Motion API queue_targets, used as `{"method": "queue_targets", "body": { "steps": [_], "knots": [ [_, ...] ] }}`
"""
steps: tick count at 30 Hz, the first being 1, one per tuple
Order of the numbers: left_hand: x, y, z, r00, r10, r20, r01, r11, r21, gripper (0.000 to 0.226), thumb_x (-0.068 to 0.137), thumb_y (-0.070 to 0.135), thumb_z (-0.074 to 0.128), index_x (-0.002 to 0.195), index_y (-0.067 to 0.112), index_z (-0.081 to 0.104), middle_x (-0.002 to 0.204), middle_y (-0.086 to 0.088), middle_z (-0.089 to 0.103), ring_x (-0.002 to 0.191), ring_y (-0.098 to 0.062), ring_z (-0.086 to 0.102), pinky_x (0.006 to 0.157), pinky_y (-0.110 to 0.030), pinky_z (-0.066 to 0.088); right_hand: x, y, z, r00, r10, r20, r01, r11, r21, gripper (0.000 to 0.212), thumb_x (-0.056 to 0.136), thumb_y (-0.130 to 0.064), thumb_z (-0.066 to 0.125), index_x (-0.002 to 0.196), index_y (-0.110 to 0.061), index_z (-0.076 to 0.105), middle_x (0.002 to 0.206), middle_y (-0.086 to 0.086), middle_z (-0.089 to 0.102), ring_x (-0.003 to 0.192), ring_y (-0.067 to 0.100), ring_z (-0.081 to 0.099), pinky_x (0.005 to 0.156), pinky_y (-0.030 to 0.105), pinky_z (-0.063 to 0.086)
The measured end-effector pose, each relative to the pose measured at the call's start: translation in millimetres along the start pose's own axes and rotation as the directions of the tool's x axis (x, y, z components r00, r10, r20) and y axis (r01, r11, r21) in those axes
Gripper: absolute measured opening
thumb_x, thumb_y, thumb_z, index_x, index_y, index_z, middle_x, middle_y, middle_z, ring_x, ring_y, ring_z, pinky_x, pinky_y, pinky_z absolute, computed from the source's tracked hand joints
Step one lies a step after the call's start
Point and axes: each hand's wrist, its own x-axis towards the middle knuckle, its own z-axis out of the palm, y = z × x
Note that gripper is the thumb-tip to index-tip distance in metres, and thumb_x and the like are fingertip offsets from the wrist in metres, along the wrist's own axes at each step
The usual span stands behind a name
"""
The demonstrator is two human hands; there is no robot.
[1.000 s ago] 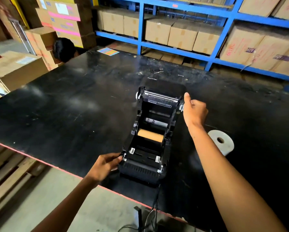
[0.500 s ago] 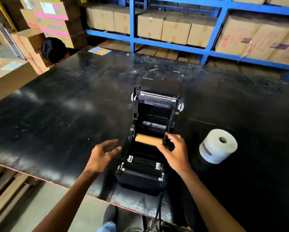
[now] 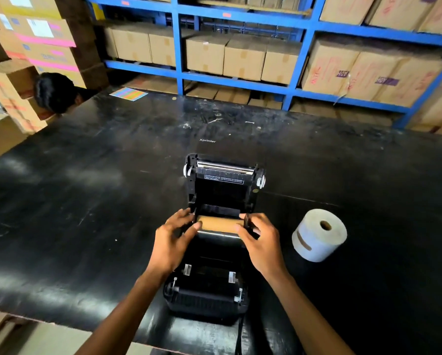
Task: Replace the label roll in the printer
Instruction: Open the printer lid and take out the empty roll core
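A black label printer (image 3: 209, 295) stands on the black table (image 3: 86, 201) with its lid (image 3: 223, 180) tilted up and back. Inside its bay lies a bare brown cardboard core (image 3: 218, 224). My left hand (image 3: 172, 242) holds the core's left end with thumb and fingers. My right hand (image 3: 259, 240) grips the right end beside the bay's side guide. A full white label roll (image 3: 317, 237) lies on the table to the right of the printer, its hole facing up and toward me.
A cable (image 3: 239, 336) leaves the printer's front over the near table edge. Another person's head (image 3: 53, 92) shows at the far left edge. A coloured sheet (image 3: 128, 94) lies at the back. Blue shelving (image 3: 299, 83) with cardboard boxes stands behind; more boxes (image 3: 43, 44) are stacked at left.
My right hand came down from the lid to the core's right end. My left hand moved from the printer's front corner up to the core's left end. Both now hold the core.
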Motion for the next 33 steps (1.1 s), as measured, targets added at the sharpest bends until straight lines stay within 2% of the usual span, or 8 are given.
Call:
{"method": "queue_targets", "body": {
  "steps": [2, 6, 12, 15, 18, 20, 24, 33],
  "knots": [
    [-4, 21, 2, 1.000, 0.010, 0.020, -0.007, 0.989, -0.145, 0.022, 0.087, 0.015, 0.073, 0.108, 0.007, 0.074, 0.104, 0.000, 0.075, 0.100, -0.009, 0.068, 0.094, -0.019, 0.052, -6, -7, -9, 0.998, 0.048, -0.047, -0.043, 0.994, 0.096, 0.009, 0.086, -0.011, 0.065, 0.095, -0.011, 0.069, 0.090, -0.002, 0.059, 0.086, 0.013, 0.063, 0.077, 0.023, 0.053],
    [-13, 53, 26, 0.997, 0.069, 0.017, -0.064, 0.973, -0.223, 0.007, 0.085, 0.012, 0.074, 0.082, 0.014, 0.069, 0.064, 0.011, 0.064, 0.058, 0.008, 0.058, 0.064, -0.005, 0.046, -27, -9, -32, 0.984, 0.093, -0.150, -0.068, 0.984, 0.163, 0.011, 0.090, -0.021, 0.055, 0.096, -0.022, 0.064, 0.083, -0.006, 0.056, 0.078, 0.005, 0.056, 0.070, 0.019, 0.046],
    [-31, 73, 95, 0.974, 0.046, 0.222, 0.024, 0.952, -0.305, 0.006, 0.084, 0.009, 0.075, 0.081, 0.010, 0.069, 0.064, 0.007, 0.066, 0.058, 0.004, 0.059, 0.061, -0.007, 0.047, -65, 10, -100, 0.929, 0.310, -0.200, -0.222, 0.902, 0.370, 0.018, 0.092, -0.008, 0.056, 0.107, -0.011, 0.066, 0.092, 0.012, 0.070, 0.081, 0.016, 0.064, 0.064, 0.016, 0.054],
    [-34, 74, 129, 0.968, 0.028, 0.249, 0.044, 0.959, -0.280, 0.010, 0.083, 0.005, 0.076, 0.079, 0.008, 0.067, 0.052, 0.010, 0.065, 0.050, 0.004, 0.057, 0.055, -0.006, 0.045, -83, 24, -132, 0.853, 0.428, -0.298, -0.259, 0.845, 0.469, 0.023, 0.090, -0.007, 0.059, 0.110, -0.020, 0.058, 0.096, 0.001, 0.070, 0.083, 0.013, 0.067, 0.065, 0.020, 0.059],
    [-35, 67, 161, 0.964, 0.024, 0.265, 0.017, 0.988, -0.153, 0.019, 0.079, 0.008, 0.080, 0.075, 0.016, 0.064, 0.064, 0.005, 0.064, 0.059, -0.007, 0.057, 0.052, -0.004, 0.044, -104, 42, -165, 0.766, 0.508, -0.394, -0.287, 0.818, 0.498, 0.020, 0.089, -0.006, 0.060, 0.106, -0.014, 0.055, 0.095, 0.005, 0.066, 0.079, 0.015, 0.064, 0.059, 0.017, 0.058],
    [-35, 57, 183, 0.941, 0.070, 0.332, -0.095, 0.994, 0.061, 0.018, 0.075, 0.015, 0.084, 0.083, 0.015, 0.067, 0.079, -0.003, 0.068, 0.075, -0.018, 0.063, 0.066, -0.012, 0.050, -117, 53, -182, 0.738, 0.539, -0.405, -0.341, 0.817, 0.466, 0.017, 0.088, -0.008, 0.061, 0.104, -0.015, 0.057, 0.094, 0.004, 0.066, 0.080, 0.013, 0.064, 0.059, 0.018, 0.058],
    [-45, 39, 223, 0.856, 0.058, 0.514, -0.327, 0.831, 0.450, 0.039, 0.077, 0.027, 0.080, 0.111, 0.013, 0.067, 0.115, -0.010, 0.066, 0.110, -0.029, 0.061, 0.091, -0.038, 0.048, -140, 70, -195, 0.709, 0.599, -0.372, -0.456, 0.792, 0.406, 0.016, 0.087, -0.012, 0.064, 0.102, -0.012, 0.060, 0.091, 0.002, 0.065, 0.079, 0.013, 0.063, 0.053, 0.017, 0.056],
    [-55, 12, 241, 0.818, 0.023, 0.574, -0.367, 0.790, 0.491, 0.044, 0.079, 0.031, 0.078, 0.117, 0.013, 0.064, 0.119, -0.011, 0.058, 0.114, -0.030, 0.051, 0.092, -0.036, 0.041, -153, 80, -185, 0.706, 0.626, -0.332, -0.512, 0.775, 0.371, 0.005, 0.086, -0.015, 0.066, 0.090, -0.019, 0.065, 0.087, 0.007, 0.067, 0.074, 0.011, 0.063, 0.052, 0.021, 0.055]
  ]
}}
